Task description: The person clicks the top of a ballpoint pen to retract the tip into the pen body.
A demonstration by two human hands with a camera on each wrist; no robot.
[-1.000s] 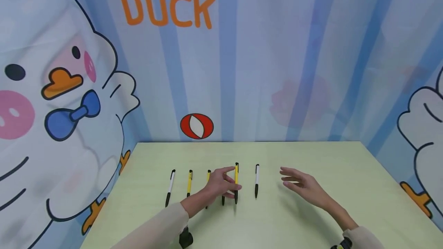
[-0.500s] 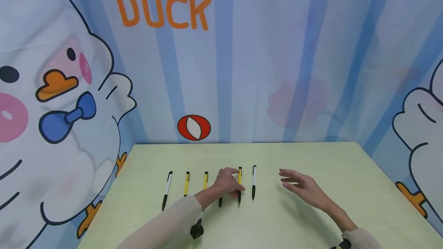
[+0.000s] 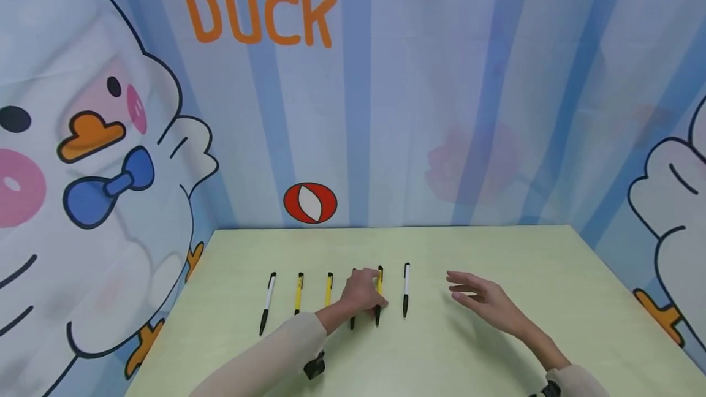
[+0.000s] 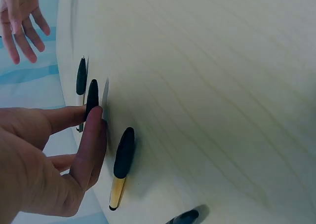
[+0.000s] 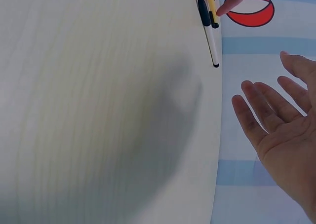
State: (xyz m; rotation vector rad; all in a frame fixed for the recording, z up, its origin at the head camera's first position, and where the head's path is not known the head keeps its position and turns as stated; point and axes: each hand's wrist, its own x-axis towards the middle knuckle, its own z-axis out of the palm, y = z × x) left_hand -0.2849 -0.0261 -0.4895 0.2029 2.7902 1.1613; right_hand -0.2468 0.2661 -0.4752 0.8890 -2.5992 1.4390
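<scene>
My left hand point(image 3: 361, 291) pinches a yellow pen point(image 3: 379, 285) with a black grip. In the left wrist view the held pen's black grip point(image 4: 92, 96) sits between thumb and fingers, its shadow slightly apart on the table. Right of it in the head view lies a white pen point(image 3: 406, 279) with a black grip. Another yellow pen point(image 4: 118, 190) lies beside the hand, mostly hidden by it in the head view. Farther left are two yellow pens point(image 3: 299, 293) point(image 3: 329, 288) and a white pen point(image 3: 268, 300). My right hand point(image 3: 488, 302) hovers above the table, fingers extended, holding nothing.
The pens form a spaced row on a pale wooden table point(image 3: 469, 354). A blue striped curtain point(image 3: 397, 109) with duck drawings stands behind the table's back edge and at its sides.
My left hand has carried the yellow pen rightward, closer to the white pen, then shifted slightly back left. The right hand stays nearly still. The head view has shifted a little.
</scene>
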